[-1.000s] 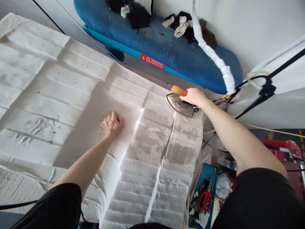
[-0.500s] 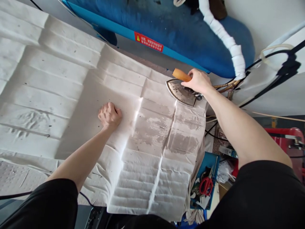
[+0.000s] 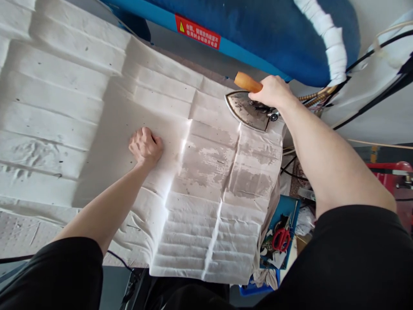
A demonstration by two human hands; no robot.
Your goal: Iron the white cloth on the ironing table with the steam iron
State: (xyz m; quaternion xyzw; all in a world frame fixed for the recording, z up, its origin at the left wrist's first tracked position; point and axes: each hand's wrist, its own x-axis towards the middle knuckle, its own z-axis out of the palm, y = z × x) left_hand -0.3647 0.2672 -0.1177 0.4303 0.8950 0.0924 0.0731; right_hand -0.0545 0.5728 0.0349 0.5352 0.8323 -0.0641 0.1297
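My right hand [image 3: 274, 91] is wrapped round the wooden handle of an iron [image 3: 248, 107]. The iron's metal plate lies at the far right end of a creased white cloth [image 3: 180, 241], its pointed end towards the left. My left hand [image 3: 146, 146] rests on the cloth as a closed fist, left of a bright raised fold. Its fingers are curled under, and no object shows in it. Between the hands and nearer to me, damp-looking darker patches mark the cloth.
Behind the cloth stands a blue padded board [image 3: 258, 38] with a red warning label [image 3: 198, 31]. A white-wrapped hose [image 3: 335, 49] hangs at the right above dark cables. Red-handled scissors [image 3: 281, 239] lie in a blue tray [image 3: 293, 211] beside the cloth's right edge.
The view has shifted slightly, so the scene sits a little higher in the picture. Both hands and the iron keep about the same places on the cloth.
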